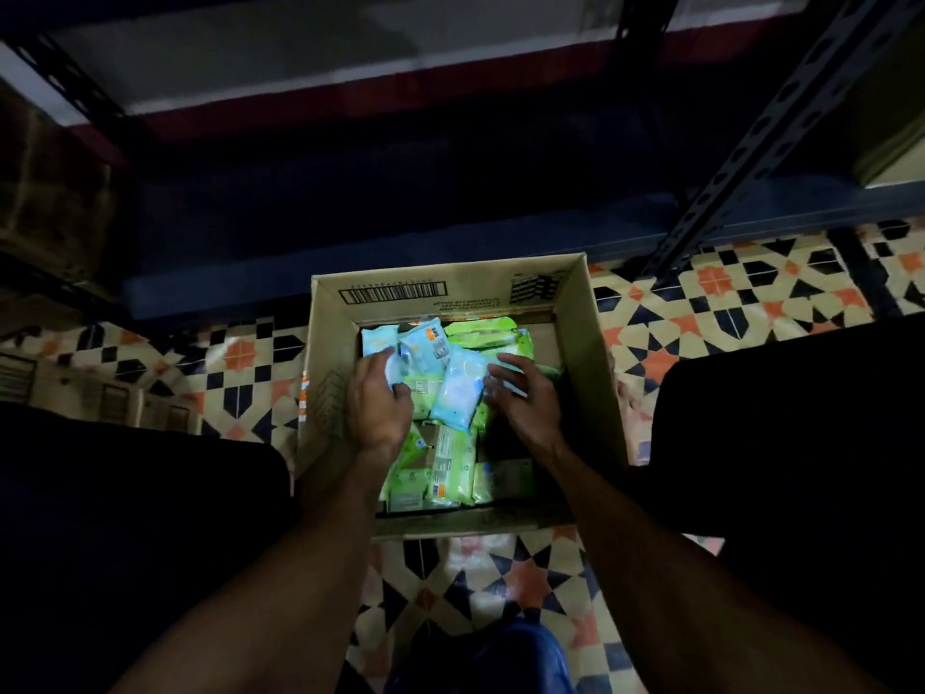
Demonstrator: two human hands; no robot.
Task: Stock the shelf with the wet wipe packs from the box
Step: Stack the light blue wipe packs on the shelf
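Gripping left pack (395,370) in curled left hand (378,408); right hand (525,410) half-curled, hold unclear; middle pack (458,393) just left of its fingers, lengthwise away
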